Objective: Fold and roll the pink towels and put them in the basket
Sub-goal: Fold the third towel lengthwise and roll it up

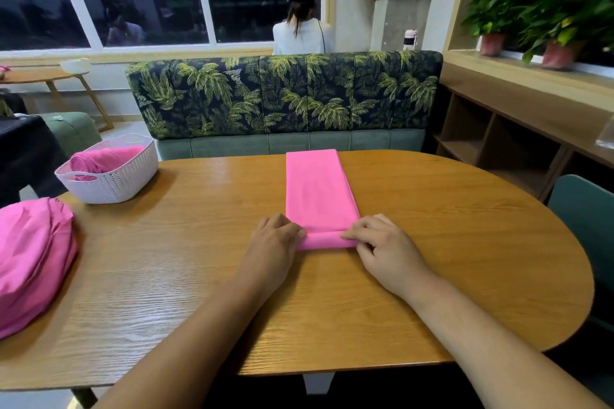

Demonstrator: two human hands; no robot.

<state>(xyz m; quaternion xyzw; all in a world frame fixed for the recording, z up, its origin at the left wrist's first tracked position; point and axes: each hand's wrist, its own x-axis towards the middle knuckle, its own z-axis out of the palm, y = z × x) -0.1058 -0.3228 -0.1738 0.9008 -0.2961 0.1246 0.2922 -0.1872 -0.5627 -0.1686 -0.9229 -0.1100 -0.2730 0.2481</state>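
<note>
Your left-hand fingers (294, 230) are curled and held together over the left end of the roll (327, 241), with the tips bearing on its top. Your right-hand fingers (354, 234) are curled and bunched in the same way, with the tips on the right end of the same roll. The left hand (277, 236) and the right hand (378, 242) therefore grip the roll, one at each end, knuckles up. Both forearms reach forward over the table (448, 259).

The roll is the near end of the pink towel (315, 189). The towel is folded into a long, narrow strip. Only a short length at your end is rolled up. The rest of the strip lies flat on the wood and runs straight away from you. Its far end reaches the far edge of the table.

The basket (126, 179) is white and perforated. It stands at the far left of the table, well apart from both hands. It holds one rolled towel (99, 159), which lies on its side.

A loose towel pile (30, 259) lies at the left edge of the table. It is nearer to you than the basket and does not touch it.

Beyond the table stands a sofa (282, 96) with a palm-leaf backrest. A person (302, 33) sits behind it, facing away, with a device worn on the head. Potted plants (531, 16) stand on the sill at upper right, above a wooden shelf unit (491, 143). A teal chair (584, 219) stands at the right end of the table.
</note>
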